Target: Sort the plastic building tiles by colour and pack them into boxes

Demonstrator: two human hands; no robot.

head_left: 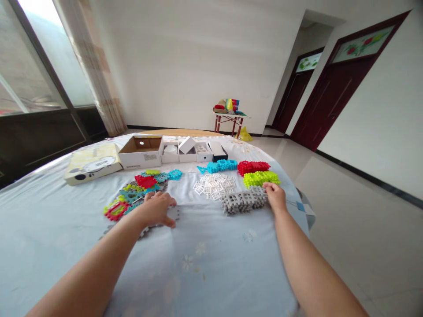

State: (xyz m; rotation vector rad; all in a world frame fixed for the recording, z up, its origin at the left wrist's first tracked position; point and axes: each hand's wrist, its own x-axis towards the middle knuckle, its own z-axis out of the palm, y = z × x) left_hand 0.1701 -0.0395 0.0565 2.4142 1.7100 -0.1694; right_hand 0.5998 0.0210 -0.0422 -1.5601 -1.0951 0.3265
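My left hand [159,208] is palm down over the near right side of a mixed pile of interlocking plastic building pieces [132,193]. Its thumb and fingers are apart, with a grey flat piece [174,213] partly showing beside them. A row of grey lattice pieces [243,200] stands packed on edge to the right. At the right end of that row, my right hand [276,197] has its fingers curled against the last pieces. Small white window-like frames [214,186] lie heaped between the hands. Behind the grey row are rows of lime green [261,178], red [254,167] and blue pieces [222,165].
An open cardboard box [141,152], several small white boxes [187,149] and a flat yellow-white box [94,164] line the back of the cloth-covered table [205,273]. A small stand [229,116] is by the wall. The table's edge curves at right.
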